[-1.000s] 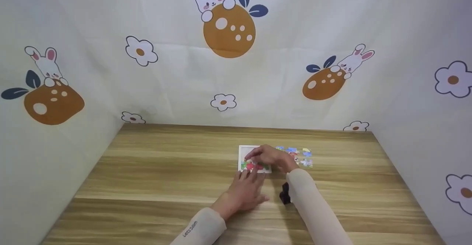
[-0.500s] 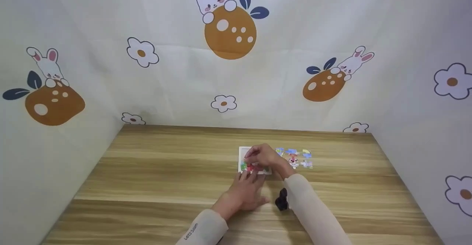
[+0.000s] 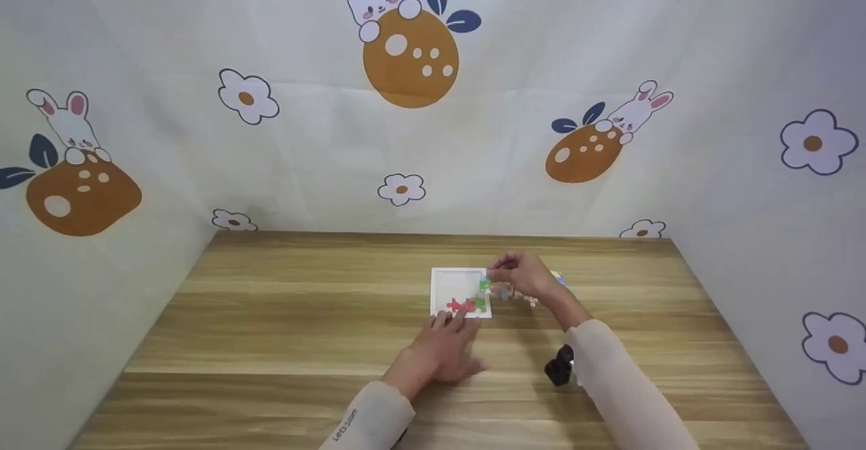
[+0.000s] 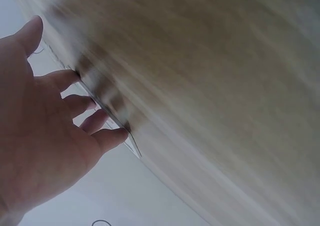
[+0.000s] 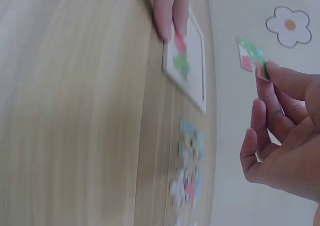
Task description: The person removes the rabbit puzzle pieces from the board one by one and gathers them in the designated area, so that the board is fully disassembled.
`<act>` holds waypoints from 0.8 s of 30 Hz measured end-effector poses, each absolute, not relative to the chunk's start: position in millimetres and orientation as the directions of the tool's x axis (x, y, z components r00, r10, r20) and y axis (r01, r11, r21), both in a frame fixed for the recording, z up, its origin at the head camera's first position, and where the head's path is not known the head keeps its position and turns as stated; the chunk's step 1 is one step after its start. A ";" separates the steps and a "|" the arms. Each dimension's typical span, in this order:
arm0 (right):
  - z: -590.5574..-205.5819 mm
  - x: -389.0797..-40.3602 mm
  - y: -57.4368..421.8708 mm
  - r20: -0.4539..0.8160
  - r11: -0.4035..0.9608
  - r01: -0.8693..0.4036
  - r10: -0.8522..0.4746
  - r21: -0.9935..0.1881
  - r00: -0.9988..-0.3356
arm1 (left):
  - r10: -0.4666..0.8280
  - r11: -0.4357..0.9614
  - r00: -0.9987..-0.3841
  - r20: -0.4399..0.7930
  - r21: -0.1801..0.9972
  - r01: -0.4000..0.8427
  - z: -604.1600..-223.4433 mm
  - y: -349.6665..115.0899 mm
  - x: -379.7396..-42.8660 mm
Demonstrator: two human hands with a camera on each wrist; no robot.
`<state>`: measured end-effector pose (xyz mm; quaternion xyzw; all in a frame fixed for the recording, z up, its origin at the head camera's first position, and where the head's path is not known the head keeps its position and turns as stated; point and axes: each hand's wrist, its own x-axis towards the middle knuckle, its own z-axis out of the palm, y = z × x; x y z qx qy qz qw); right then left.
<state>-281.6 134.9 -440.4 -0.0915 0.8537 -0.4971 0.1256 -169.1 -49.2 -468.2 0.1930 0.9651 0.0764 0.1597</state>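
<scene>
A square white puzzle tray [image 3: 434, 291] lies on the table, with red and green jigsaw pieces [image 3: 469, 306] along its near side. My left hand [image 3: 450, 348] rests its fingertips on the near rim; in the left wrist view, its fingers [image 4: 112, 136] extend to the tray edge. Between thumb and finger, my right hand [image 3: 531, 275] pinches a green jigsaw piece [image 5: 253, 59] with red and white parts. That piece is raised above the table, overlapping the tray's right rim in the head view. The other fingers of that hand are bent.
Loose jigsaw pieces [image 5: 187, 186] lie right of the tray, partly hidden by the right hand in the head view. A black device [image 3: 559, 367] sits by the right sleeve. A patterned curtain [image 3: 304, 152] rises behind the wooden table [image 3: 284, 315].
My right hand has lifted the green piece from the tray's near left corner and carried it right. My left hand stays at the near rim. The head view has shifted slightly.
</scene>
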 end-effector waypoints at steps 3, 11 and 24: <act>-444.6 -280.1 149.3 -0.104 0.528 -0.065 -0.283 -0.847 -0.953 | 0.391 0.917 -0.875 -0.284 0.203 0.344 -466.7 -49.7 -169.2; -461.1 -272.4 170.2 -0.118 0.596 -0.067 -0.266 -0.800 -0.957 | 0.398 0.910 -0.875 -0.276 0.238 0.339 -466.9 -48.6 -169.3; -471.3 -264.5 172.1 -0.063 0.659 -0.125 -0.254 -0.742 -0.965 | 0.425 0.902 -0.876 -0.227 0.193 0.387 -469.1 -44.5 -165.8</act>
